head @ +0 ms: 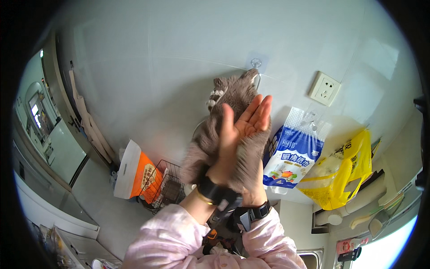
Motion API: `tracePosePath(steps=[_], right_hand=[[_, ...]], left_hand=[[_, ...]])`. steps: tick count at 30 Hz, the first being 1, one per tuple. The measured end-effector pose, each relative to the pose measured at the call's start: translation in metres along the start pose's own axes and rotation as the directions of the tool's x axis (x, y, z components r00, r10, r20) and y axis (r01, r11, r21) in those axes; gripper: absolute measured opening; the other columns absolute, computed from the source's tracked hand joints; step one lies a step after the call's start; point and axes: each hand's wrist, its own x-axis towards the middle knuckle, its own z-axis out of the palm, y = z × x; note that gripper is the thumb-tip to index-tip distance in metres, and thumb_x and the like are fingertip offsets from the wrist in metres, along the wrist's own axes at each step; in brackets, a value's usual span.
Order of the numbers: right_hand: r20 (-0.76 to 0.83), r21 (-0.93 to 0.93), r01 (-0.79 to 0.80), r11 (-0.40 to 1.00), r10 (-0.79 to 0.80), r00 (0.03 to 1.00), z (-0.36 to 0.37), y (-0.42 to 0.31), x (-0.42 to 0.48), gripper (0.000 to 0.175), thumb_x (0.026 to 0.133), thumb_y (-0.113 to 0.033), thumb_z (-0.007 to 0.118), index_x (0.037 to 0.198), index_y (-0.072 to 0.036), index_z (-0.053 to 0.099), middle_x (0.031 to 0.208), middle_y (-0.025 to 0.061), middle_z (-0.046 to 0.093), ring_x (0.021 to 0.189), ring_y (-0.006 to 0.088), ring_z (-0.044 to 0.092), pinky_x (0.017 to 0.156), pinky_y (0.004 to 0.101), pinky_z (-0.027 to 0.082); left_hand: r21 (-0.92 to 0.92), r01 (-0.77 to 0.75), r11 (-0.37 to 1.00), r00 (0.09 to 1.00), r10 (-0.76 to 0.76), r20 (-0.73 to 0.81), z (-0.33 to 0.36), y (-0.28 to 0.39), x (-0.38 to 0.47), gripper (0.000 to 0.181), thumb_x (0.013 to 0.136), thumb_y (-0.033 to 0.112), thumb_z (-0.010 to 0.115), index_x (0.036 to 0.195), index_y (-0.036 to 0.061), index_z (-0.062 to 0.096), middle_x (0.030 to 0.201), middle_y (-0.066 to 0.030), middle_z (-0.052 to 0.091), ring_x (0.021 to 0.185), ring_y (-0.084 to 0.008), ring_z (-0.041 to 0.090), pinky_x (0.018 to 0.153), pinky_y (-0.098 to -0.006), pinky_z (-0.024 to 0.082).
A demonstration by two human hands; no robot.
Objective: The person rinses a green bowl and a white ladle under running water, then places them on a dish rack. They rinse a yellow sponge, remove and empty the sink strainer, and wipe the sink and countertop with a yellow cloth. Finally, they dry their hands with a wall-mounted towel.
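A grey-brown plush hand towel [235,95], with ear-like tips and small white pom-poms, hangs from a clear adhesive wall hook [256,63]. My left hand [231,136] lies against its front, palm showing, thumb and fingers extended apart. A furry flap [253,156] of the towel covers the lower edge of that palm. Behind the flap, my right hand [252,195] shows only near the wrist; its fingers are hidden, so its grip cannot be made out. Black bands circle both wrists, and the towel's lower part is blurred.
Right of the towel hang a blue-and-white kitchen paper pack [292,158] and a yellow plastic bag [346,178], below a wall socket [325,88]. A black wire basket [169,185] and an orange-and-white bag [139,171] are at left. A sink rim [310,251] shows low right.
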Motion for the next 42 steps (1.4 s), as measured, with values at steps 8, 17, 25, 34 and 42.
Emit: tracePosePath(steps=[8,17,25,34,42], right_hand=[[-0.156,-0.077,0.021,0.997,-0.033,0.987,-0.009,-0.02,0.017,0.05,0.112,-0.037,0.038,0.152,-0.007,0.039,0.142,0.0092,0.053,0.129,0.0232,0.052,0.104,0.0369,0.047],[0.113,-0.001,0.3,0.954,-0.298,0.948,0.01,-0.034,0.008,0.054,0.112,-0.039,0.037,0.158,-0.011,0.033,0.154,0.0083,0.044,0.138,0.0231,0.047,0.112,0.0376,0.042],[0.07,-0.119,0.074,0.99,-0.066,0.995,0.018,-0.038,-0.006,0.059,0.112,-0.035,0.038,0.162,-0.008,0.023,0.166,0.0095,0.031,0.151,0.0243,0.033,0.122,0.0359,0.033],[0.186,-0.012,0.218,0.976,-0.212,0.959,-0.032,-0.032,0.03,0.059,0.111,-0.03,0.039,0.162,-0.005,0.022,0.166,0.0102,0.029,0.151,0.0243,0.032,0.122,0.0352,0.031],[0.227,0.116,0.19,0.975,-0.212,0.951,-0.076,-0.025,0.028,0.059,0.111,-0.026,0.04,0.162,-0.002,0.02,0.167,0.0108,0.028,0.151,0.0244,0.031,0.123,0.0347,0.03]], left_hand=[[0.92,-0.086,0.381,0.886,0.451,-0.105,-0.031,-0.053,0.023,0.049,0.102,0.031,0.059,0.137,0.0002,0.046,0.132,-0.0186,0.059,0.118,-0.0251,0.06,0.104,-0.0366,0.048],[0.131,-0.058,-0.99,0.763,0.04,0.645,0.004,-0.014,0.018,0.041,0.095,0.026,0.066,0.129,0.0046,0.061,0.144,-0.0159,0.054,0.134,-0.0381,0.048,0.114,-0.055,0.037],[-0.315,0.157,-0.936,0.861,-0.026,0.507,-0.027,-0.026,0.026,0.066,0.092,0.013,0.058,0.156,0.0151,0.041,0.166,-0.0101,0.033,0.153,-0.0352,0.03,0.122,-0.0623,0.023],[0.718,-0.25,0.65,0.963,0.244,0.114,-0.044,-0.042,-0.024,0.051,0.11,0.023,0.045,0.157,0.0054,0.036,0.16,-0.0076,0.041,0.147,-0.0204,0.037,0.123,-0.0369,0.027],[0.881,-0.043,-0.47,0.94,0.279,0.195,-0.063,-0.058,-0.018,0.078,0.108,0.016,0.043,0.162,0.0034,-0.011,0.168,-0.029,-0.001,0.158,-0.0361,0.0,0.127,-0.041,0.007]])
